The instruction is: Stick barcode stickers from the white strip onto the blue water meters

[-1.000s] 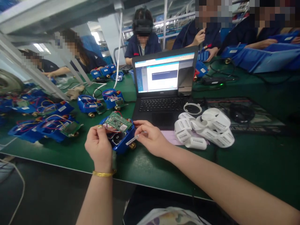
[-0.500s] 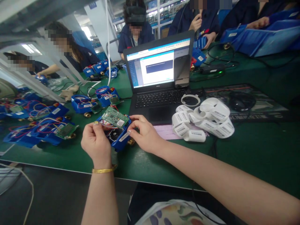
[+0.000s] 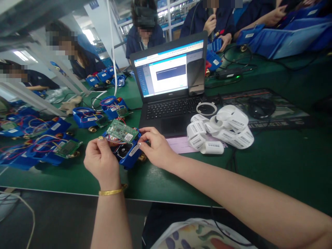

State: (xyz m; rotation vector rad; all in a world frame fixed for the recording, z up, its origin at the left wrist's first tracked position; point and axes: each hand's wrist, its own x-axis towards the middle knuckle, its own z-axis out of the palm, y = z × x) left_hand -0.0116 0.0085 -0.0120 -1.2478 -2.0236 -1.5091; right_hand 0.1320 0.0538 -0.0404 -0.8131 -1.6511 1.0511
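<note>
A blue meter housing rests tilted on the green table, with a barcode label on its near side and a brass fitting low on its right. Over its open top lies a green circuit board, slanted, with thin coloured wires below it. My right hand grips the housing's right end between thumb and fingers. At the left end, my left hand is closed in a pinch beside the board and wires; what its fingertips hold is hidden.
Several similar blue housings with wires and boards sit leftward. Behind stands an open laptop with a phone against its screen. A white ring, curled barcode labels and a mouse lie rightward. Co-workers sit across the table.
The whole view has shifted slightly, so things appear further left. My hands keep the same hold on the housing. A co-worker's hand at the back right has risen.
</note>
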